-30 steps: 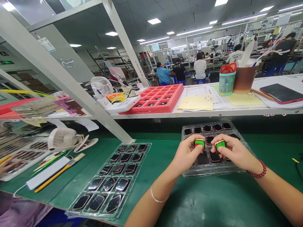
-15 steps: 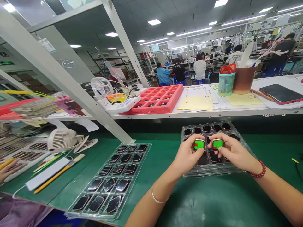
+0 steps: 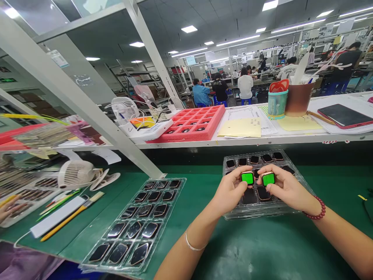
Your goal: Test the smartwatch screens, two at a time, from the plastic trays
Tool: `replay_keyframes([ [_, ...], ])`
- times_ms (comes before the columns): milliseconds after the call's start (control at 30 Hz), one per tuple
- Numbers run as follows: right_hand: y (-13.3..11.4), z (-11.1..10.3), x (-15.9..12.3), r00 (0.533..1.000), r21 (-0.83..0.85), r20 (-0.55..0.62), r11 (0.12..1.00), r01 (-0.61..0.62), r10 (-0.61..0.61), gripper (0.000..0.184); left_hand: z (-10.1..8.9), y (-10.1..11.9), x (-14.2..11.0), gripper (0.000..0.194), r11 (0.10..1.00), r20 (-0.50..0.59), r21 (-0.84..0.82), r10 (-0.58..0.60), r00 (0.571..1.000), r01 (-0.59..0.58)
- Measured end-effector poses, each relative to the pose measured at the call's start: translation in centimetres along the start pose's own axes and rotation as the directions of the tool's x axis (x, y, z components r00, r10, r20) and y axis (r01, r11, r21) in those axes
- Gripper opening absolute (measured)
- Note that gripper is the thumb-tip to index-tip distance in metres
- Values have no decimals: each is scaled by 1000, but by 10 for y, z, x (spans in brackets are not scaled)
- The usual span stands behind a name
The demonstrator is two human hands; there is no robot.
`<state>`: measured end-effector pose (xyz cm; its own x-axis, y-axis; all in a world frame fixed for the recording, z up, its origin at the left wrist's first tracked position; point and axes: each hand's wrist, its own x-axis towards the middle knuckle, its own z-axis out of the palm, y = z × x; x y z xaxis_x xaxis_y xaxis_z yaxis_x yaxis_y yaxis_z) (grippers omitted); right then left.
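Note:
Between thumb and fingers, my left hand (image 3: 232,191) holds a smartwatch body (image 3: 247,177) whose screen is lit plain green. My right hand (image 3: 284,186) grips a second smartwatch body (image 3: 268,179), its screen green as well. Neither watch has a strap. Both are side by side, slightly apart, over a stack of clear plastic trays (image 3: 264,210). Dark-screened watch bodies (image 3: 264,193) sit in the top tray, some covered by my hands. Left of my arms, another clear tray (image 3: 163,229) lies on the green mat with rows of dark watch bodies.
A yellow-handled brush (image 3: 72,217), a white bar (image 3: 59,216) and a small fan (image 3: 76,174) lie at left, near a co-worker's hand (image 3: 8,210). The shelf (image 3: 210,143) ahead bears a red foam tray (image 3: 189,124), cups and a phone (image 3: 345,115). A slanted post (image 3: 116,134) crosses the left side.
Both lit screens showed green with a red patch half a second ago and are now plain green. My right thumb has come down off the screen. Both hands stay over the tray stack.

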<state>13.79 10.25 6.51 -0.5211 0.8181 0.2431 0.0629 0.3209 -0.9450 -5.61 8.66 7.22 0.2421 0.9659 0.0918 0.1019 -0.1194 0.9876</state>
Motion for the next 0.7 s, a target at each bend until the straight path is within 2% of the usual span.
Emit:
replay_keyframes([
  [200, 2, 1, 1, 999, 24, -20, 999, -38, 38, 28, 0, -4, 1, 40, 1000, 10, 5, 29, 1000, -29],
  [333, 0, 2, 1, 999, 46, 38, 999, -5, 3, 39, -2, -8, 3, 36, 999, -15, 14, 41, 999, -41],
  [433, 0, 2, 1, 998, 41, 56, 999, -9, 6, 38, -4, -7, 3, 41, 996, -44, 77, 52, 998, -49],
  [567, 3, 2, 1, 999, 37, 39, 999, -28, 27, 38, -4, -8, 2, 31, 992, -46, 83, 102, 994, -98],
  [700, 4, 3, 1, 999, 34, 37, 999, -24, 23, 43, -3, -10, 2, 40, 992, -47, 94, 90, 995, -85],
])
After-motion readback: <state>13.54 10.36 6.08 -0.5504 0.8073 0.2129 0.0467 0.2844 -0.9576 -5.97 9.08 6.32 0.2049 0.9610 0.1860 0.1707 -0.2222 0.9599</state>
